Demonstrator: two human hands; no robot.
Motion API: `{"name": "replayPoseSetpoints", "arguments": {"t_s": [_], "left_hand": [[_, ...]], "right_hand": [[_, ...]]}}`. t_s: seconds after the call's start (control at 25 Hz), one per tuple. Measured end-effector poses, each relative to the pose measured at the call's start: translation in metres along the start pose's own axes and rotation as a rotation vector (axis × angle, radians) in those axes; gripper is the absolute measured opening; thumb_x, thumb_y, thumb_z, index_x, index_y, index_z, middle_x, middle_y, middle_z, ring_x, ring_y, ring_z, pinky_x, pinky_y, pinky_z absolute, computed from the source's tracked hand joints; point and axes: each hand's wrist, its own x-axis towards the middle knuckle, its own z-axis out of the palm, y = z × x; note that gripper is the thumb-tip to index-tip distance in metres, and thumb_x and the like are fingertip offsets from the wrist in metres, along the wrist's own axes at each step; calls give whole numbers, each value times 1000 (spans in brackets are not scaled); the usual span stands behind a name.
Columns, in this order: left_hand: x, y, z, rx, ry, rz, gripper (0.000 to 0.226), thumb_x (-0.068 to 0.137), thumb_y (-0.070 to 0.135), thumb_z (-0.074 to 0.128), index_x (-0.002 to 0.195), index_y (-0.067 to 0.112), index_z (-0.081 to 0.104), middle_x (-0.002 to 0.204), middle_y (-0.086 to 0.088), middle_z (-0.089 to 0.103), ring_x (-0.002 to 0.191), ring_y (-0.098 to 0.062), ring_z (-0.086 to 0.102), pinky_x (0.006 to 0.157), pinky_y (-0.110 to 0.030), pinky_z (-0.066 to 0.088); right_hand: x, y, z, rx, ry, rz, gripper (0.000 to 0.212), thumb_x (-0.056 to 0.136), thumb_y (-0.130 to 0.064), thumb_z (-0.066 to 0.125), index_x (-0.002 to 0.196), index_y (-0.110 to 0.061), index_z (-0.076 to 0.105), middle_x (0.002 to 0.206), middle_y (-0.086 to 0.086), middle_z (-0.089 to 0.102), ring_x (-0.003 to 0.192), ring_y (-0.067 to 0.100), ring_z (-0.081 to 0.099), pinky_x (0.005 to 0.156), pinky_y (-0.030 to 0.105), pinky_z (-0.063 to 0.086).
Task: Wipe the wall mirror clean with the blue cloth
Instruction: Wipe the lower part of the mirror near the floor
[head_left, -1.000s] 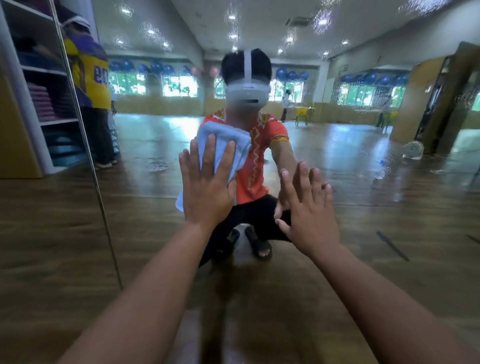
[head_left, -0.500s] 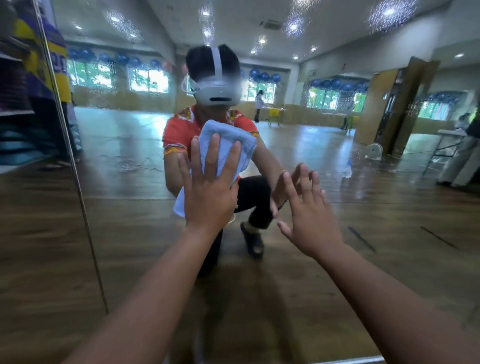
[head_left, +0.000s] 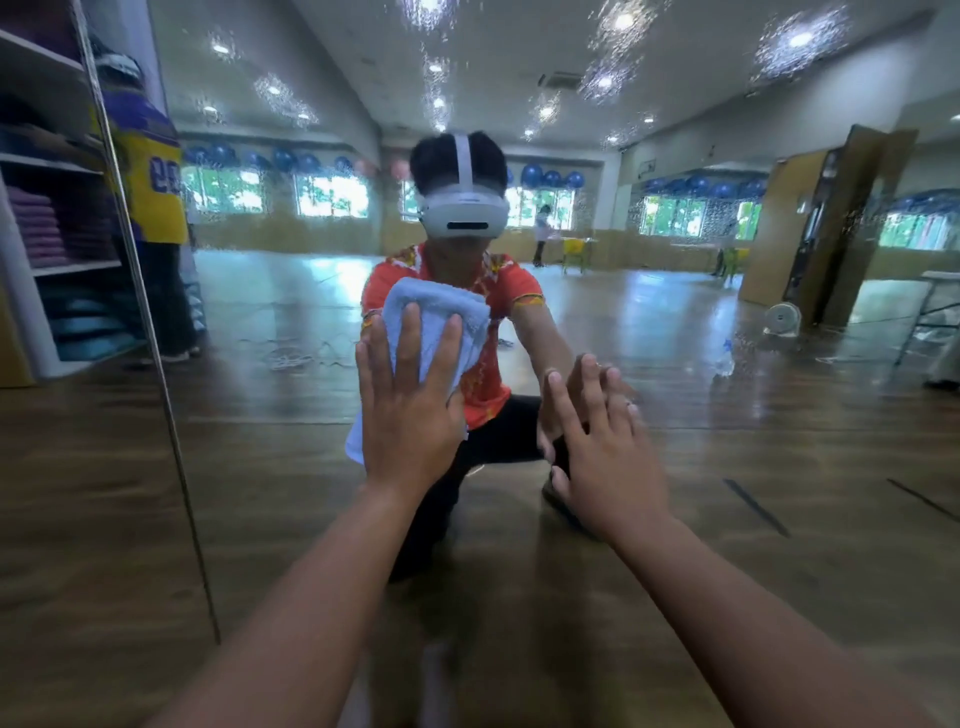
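Note:
The wall mirror (head_left: 727, 415) fills nearly the whole view and carries smears and droplet marks across its upper part. A folded light blue cloth (head_left: 441, 317) lies flat against the glass at the centre. My left hand (head_left: 408, 410) presses it there with straight, spread fingers; the cloth sticks out above and below the palm. To its right, my right hand (head_left: 602, 452) rests flat on the bare glass with straight fingers, touching its own reflection. The mirror shows a crouching person in an orange shirt and a white headset.
A vertical seam (head_left: 150, 332) splits the mirror at the left. The glass reflects a wide hall with a wooden floor, white shelves (head_left: 47, 218) with folded purple items, a small fan (head_left: 782, 318) and an open wooden door (head_left: 831, 228).
My view has swung back left, so the seam and the shelves show further in. My left hand still presses the cloth; my right hand stays on the glass.

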Motion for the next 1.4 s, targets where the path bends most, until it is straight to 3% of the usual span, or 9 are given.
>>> {"name": "replayPoseSetpoints", "arguments": {"t_s": [0.2,0.4,0.64,0.84,1.04,1.24,1.4], "left_hand": [[0,-1,-4,8,-51,8,70,93,29,42,159,26,19,167,-14,6,152,-45,-1,122,-55,6],[2,5,-10,-53,-68,-31,69,94,25,44,159,27,18,167,-10,2,151,-44,-4,120,-59,13],[23,27,-16,-129,-68,-83,69,93,16,48,157,25,26,167,-13,6,150,-47,-1,120,-62,19],[75,69,-20,-204,-50,-133,62,97,24,36,158,22,29,168,-7,2,152,-40,-5,123,-55,11],[131,104,-23,-175,34,-117,62,96,15,43,157,18,32,167,-15,8,151,-38,0,122,-58,13],[166,154,-13,-152,93,-186,62,97,12,42,158,21,29,167,-15,8,151,-43,3,123,-56,12],[185,194,-1,-114,120,-263,63,94,19,36,157,22,29,166,-14,11,151,-45,6,123,-55,13]], "right_hand": [[0,2,-5,-19,48,-26,111,69,-32,83,162,-22,25,170,15,11,153,40,18,117,63,27],[3,34,-16,-34,93,-95,116,64,-34,88,162,-24,26,171,11,10,154,36,8,119,56,10],[4,98,-35,-72,189,-99,130,54,-37,95,159,-21,20,169,13,16,150,42,25,114,63,31],[8,149,-44,-65,210,-42,125,58,-36,95,159,-18,24,168,16,17,150,46,23,114,65,29],[29,199,-56,-43,236,-54,127,58,-39,96,159,-18,23,168,17,18,151,46,22,115,65,27],[51,248,-66,12,296,-68,131,55,-46,97,160,-19,24,169,15,8,152,43,15,114,66,28],[58,294,-65,41,238,-74,135,54,-62,91,162,-23,20,170,5,-17,154,38,6,116,66,22]]}}
